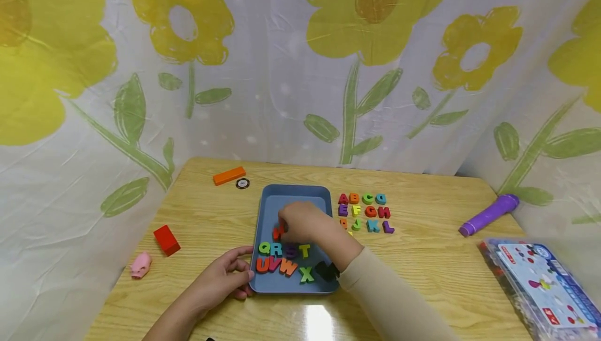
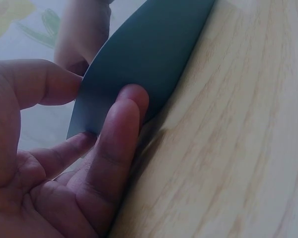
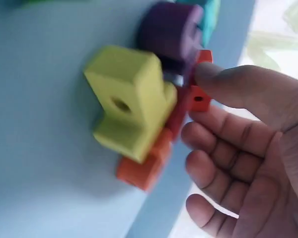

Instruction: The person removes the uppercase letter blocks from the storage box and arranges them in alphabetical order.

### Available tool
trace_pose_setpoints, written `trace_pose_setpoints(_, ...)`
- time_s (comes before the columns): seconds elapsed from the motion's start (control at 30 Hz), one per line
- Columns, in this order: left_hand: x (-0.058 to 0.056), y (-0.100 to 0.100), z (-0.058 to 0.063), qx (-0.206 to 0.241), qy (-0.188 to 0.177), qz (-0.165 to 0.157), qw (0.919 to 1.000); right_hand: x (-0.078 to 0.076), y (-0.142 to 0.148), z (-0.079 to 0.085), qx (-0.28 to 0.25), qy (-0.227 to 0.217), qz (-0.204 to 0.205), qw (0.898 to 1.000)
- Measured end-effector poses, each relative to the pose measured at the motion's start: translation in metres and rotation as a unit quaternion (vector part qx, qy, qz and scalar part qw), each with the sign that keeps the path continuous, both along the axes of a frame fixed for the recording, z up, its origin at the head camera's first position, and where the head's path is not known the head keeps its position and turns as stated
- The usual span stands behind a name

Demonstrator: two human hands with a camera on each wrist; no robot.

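Observation:
A blue-grey tray [image 1: 296,192] lies on the table with toy letters inside it. My left hand [image 1: 225,276] holds the tray's near left side, fingertips against its outer wall in the left wrist view. Over the tray, my right hand [image 1: 302,221] pinches a red letter [image 3: 200,94] between thumb and finger; the fingers partly cover its shape. Nearer to me in the tray are a green Q [image 1: 265,248], a blue R [image 1: 276,249], a purple S [image 1: 291,251], a yellow-green T [image 1: 304,250], an orange W [image 1: 288,267] and a green X [image 1: 307,275].
Right of the tray, letters stand in rows, from a red A [image 1: 344,198] to a purple L [image 1: 387,227]; my right arm overlaps the nearest ones. Leftward are a red block [image 1: 166,240], a pink pig [image 1: 141,265] and an orange bar [image 1: 229,175]. A purple microphone [image 1: 489,215] and a package [image 1: 544,283] lie far right.

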State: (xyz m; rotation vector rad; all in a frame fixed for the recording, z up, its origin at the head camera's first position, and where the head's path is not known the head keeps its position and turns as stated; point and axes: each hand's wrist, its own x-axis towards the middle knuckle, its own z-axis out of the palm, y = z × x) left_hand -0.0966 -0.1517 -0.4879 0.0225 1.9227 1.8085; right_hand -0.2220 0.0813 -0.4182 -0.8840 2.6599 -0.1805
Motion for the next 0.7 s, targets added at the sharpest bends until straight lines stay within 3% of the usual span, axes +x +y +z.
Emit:
trace_pose_setpoints(0.13, -0.001, 0.002, -0.001, -0.002, 0.001, 0.0, 1.0, 0.001, 0.025, 0.013, -0.077, 0.008, -0.018, 0.997)
trace_pose_setpoints(0.33, -0.002, 0.004, 0.0, -0.005, 0.0, 0.0, 1.0, 0.005, 0.094, 0.033, -0.169, 0.031, -0.056, 0.983)
trace_pose_setpoints(0.47, -0.001, 0.003, 0.0, -0.007, 0.001, 0.0, 1.0, 0.011, 0.138, 0.031, -0.174, 0.034, -0.1, 0.979)
trace_pose_setpoints(0.7, -0.001, 0.002, 0.0, -0.005, 0.0, -0.001, 1.0, 0.024, 0.186, 0.006, -0.141, -0.006, -0.155, 0.978)
